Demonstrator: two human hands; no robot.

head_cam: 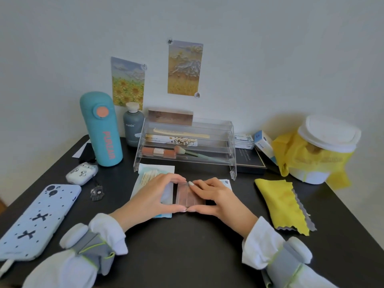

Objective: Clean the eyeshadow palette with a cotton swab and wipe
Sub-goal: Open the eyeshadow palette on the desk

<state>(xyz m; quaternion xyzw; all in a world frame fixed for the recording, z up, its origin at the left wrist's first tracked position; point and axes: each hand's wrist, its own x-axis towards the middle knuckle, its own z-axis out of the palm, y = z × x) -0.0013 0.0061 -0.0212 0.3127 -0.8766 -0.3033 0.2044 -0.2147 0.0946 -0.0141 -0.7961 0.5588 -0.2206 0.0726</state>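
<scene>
From the head camera, the small clear plastic eyeshadow palette (190,195) with brown-pink colours lies flat near the middle of the black bench (187,246), partly on a pale blue packet (154,179). Both hands hold it by its edges.

The left hand (151,196) is half open, with its thumb on the near edge and a finger on the far edge. The right hand (216,197) is half open too, and pinches the same two edges from the other side. The thumbs almost touch.

The step looks like opening or steadying the palette. To do it well, keep it flat and press softly, so the powder does not crack.

The white cotton swabs (149,176) sit just behind the left hand. A yellow cloth (280,204) lies near the right edge.
</scene>
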